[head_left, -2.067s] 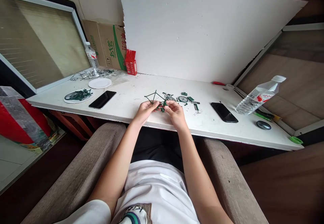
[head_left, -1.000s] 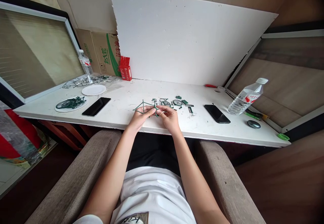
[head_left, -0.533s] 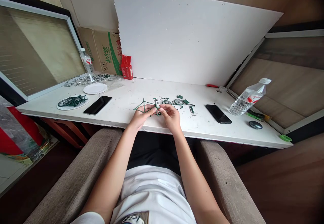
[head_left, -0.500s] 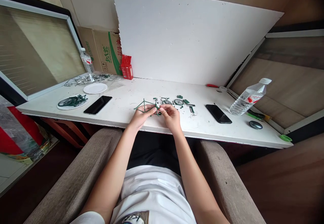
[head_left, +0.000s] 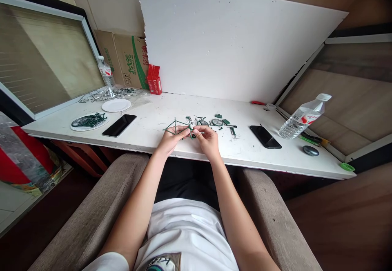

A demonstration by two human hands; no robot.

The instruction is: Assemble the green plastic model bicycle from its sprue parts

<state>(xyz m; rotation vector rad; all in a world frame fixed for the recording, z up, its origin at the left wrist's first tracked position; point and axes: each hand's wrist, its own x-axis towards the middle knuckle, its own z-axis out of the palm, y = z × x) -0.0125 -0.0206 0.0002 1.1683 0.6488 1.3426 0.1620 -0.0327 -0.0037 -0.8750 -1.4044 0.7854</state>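
Observation:
My left hand [head_left: 173, 138] is closed on a small green model bicycle frame [head_left: 175, 124], whose thin tubes stick out above and left of the fingers. My right hand [head_left: 207, 140] pinches at the frame's right end, thumb and forefinger together; a small dark part shows there, too small to make out. Both hands are just above the table's front edge, fingertips almost meeting. Behind them on the table lie a small spoked wheel [head_left: 217, 122], a second wheel [head_left: 202, 122], a green block-like piece [head_left: 226, 122] and several tiny loose parts.
At left are a plate of green parts [head_left: 88, 121], a bare white plate [head_left: 116, 105], a phone [head_left: 119, 125] and plastic sprues [head_left: 101, 95]. On the right are another phone [head_left: 265, 136], a water bottle [head_left: 304, 116] and a dark oval object [head_left: 310, 151]. A white board [head_left: 239, 42] stands behind.
The view has shifted slightly. Both hands stay together at the bicycle frame, with only small finger movement.

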